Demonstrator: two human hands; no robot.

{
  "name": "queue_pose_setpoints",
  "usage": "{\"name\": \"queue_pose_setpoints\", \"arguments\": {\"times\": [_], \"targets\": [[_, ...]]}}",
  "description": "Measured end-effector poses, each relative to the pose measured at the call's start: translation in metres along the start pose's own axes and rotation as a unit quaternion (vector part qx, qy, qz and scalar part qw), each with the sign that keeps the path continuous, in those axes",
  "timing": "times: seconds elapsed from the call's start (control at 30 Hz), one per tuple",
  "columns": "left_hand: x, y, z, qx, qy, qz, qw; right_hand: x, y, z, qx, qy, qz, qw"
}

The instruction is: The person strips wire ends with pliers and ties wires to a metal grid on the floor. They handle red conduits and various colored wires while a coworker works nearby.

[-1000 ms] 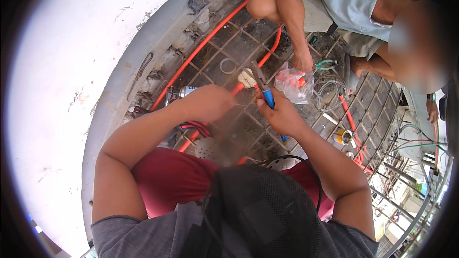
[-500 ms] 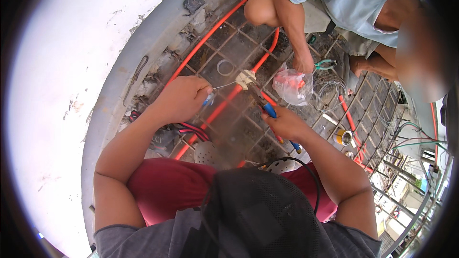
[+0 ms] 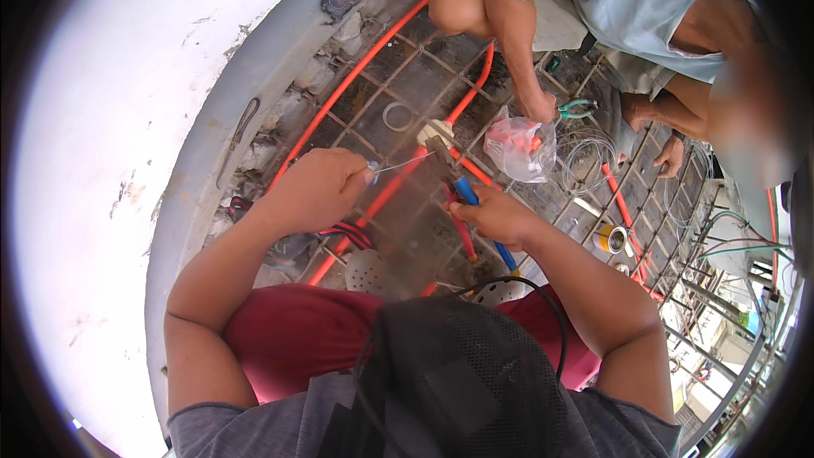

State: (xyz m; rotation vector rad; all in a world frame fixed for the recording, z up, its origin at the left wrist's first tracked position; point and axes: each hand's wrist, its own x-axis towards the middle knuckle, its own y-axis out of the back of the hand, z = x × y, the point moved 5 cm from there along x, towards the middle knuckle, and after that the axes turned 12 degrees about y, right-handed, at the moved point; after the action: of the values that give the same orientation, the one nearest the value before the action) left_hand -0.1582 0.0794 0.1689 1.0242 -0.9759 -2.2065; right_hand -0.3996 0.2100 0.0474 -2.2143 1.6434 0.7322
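My left hand (image 3: 326, 187) is closed in a pinch on a thin metal wire (image 3: 400, 164), which runs right toward the pincers' head. A small blue piece shows at its fingertips; I cannot tell what it is. In my right hand (image 3: 500, 219) are pincers (image 3: 440, 154) with blue and red handles, which stand apart. Their dark head is beside the wire's free end; whether they touch is unclear. Just beyond the head, a cream-coloured round box (image 3: 435, 132) sits where orange-red conduits (image 3: 392, 191) meet over the rebar grid.
Another person (image 3: 610, 8) crouches at the far right, one hand by a clear plastic bag (image 3: 519, 148) of orange pieces. Green-handled pliers (image 3: 578, 108), coiled wire (image 3: 589, 161) and a yellow can (image 3: 610, 239) lie nearby. A curved wall ledge (image 3: 203, 144) borders the left, with a tape measure (image 3: 339, 3).
The pincers have drawn back slightly from the cream box, and their handles have spread. My left hand has lowered a little, with the wire still held. The co-worker's farther hand has shifted.
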Motion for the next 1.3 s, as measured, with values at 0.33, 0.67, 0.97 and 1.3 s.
{"name": "queue_pose_setpoints", "arguments": {"times": [0.33, 0.67, 0.97, 1.3], "targets": [[0.004, -0.002, 0.003, 0.033, -0.07, -0.07, 0.995, 0.01, -0.015, 0.019, 0.087, -0.002, -0.025, 0.996], [0.018, -0.011, -0.006, 0.191, -0.013, -0.106, 0.976, -0.005, -0.015, 0.007, -0.194, -0.019, 0.067, 0.979], [0.04, -0.047, 0.003, -0.465, 0.15, -0.295, 0.821, -0.004, 0.0, -0.012, 0.208, 0.097, 0.076, 0.97], [0.048, -0.092, -0.023, -0.461, 0.195, -0.289, 0.816, 0.023, 0.005, -0.004, 0.535, 0.09, 0.167, 0.823]]}}
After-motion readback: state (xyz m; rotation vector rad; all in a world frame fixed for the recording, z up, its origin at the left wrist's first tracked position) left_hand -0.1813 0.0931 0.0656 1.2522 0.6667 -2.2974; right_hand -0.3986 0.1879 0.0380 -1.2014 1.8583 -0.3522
